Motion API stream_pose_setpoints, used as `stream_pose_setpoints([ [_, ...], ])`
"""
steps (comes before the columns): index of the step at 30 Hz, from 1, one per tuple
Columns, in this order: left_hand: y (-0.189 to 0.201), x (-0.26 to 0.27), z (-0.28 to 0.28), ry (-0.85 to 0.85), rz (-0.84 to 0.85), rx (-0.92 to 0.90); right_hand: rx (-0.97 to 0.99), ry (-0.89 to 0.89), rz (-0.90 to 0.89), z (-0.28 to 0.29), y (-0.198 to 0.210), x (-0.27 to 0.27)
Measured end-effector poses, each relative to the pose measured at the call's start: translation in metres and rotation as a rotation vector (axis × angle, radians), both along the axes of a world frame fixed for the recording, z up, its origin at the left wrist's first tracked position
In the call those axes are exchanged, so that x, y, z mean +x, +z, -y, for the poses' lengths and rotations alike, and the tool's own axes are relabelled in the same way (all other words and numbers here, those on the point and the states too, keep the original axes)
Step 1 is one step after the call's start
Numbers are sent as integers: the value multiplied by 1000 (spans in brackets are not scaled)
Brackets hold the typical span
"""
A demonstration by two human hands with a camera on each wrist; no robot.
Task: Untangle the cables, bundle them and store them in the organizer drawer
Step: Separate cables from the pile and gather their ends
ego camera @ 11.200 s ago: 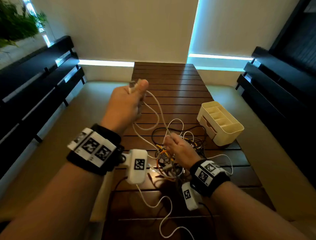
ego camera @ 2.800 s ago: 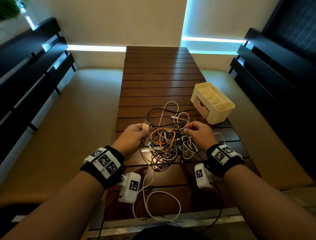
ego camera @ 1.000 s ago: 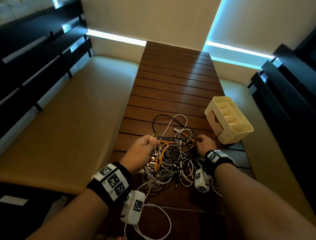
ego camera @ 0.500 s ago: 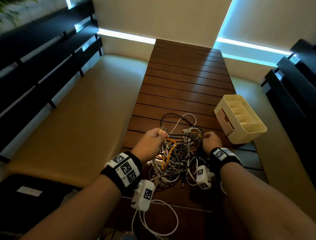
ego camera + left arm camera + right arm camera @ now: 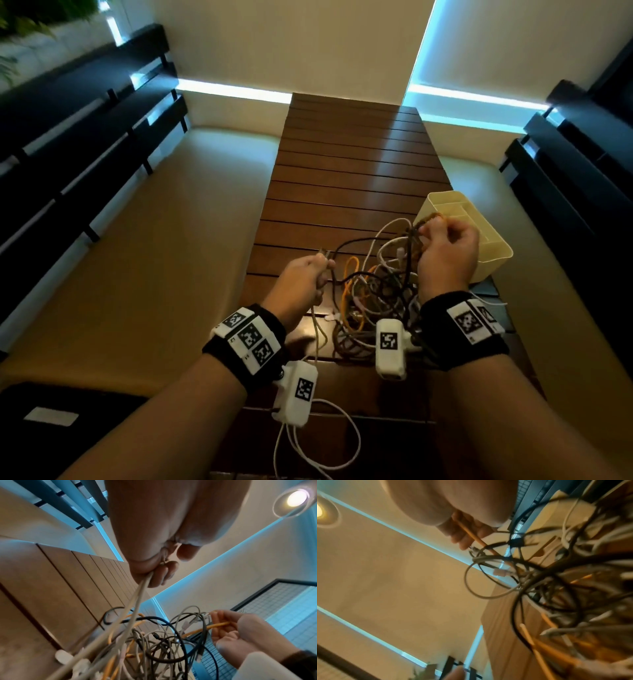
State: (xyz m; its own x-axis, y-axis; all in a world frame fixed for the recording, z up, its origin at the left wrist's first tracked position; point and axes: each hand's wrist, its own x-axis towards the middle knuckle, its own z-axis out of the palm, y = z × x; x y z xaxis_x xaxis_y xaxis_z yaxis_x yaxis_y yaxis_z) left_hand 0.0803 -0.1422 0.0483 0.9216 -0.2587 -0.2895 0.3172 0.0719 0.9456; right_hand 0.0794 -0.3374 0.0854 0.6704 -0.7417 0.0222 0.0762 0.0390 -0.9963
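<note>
1. Gripping a pale cable: left hand has its fingers curled round it, metal plug end poking out past the thumb; in the left wrist view the cable runs taut from the fist down into the pile.
2. Right hand is raised above the pile, fingers pinching an orange cable; the cable loops up over the knuckles in the head view.
3. Cable tangle sits on the wooden slatted counter between and just ahead of both wrists; a mix of orange, white, grey and black leads, still knotted together, part of it lifted toward the right hand.
4. A black cable arcs out of the far side of the tangle, between the two hands.
5. Cream organizer stands on the counter's right edge, just beyond the right hand, which partly covers it; open top compartments visible, drawer front hidden in the head view.
6. No cable is inside the organizer as far as the visible compartments show.
7. White lead from the left wrist camera hangs looped off the near edge of the counter.
8. Tan cushioned benches flank the counter on both sides, dark slatted backrests behind them.
9. Right wrist view is blurred; individual leads hard to separate there.
</note>
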Motion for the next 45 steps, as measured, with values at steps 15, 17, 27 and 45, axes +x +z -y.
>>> stream_pose_setpoints([
  [15, 38, 7, 4, 19, 0, -110, -200, 669, -344, -18, 26, -28],
  [17, 40, 7, 5, 13, 19, -132, -392, 816, -622, -18, 16, -33],
  [27, 43, 6, -2, 42, 62, -158, 84, 691, 73, -26, 43, -30],
  [45, 60, -26, -8, -193, 308, -213, 54, 863, -77, -71, 32, -74],
])
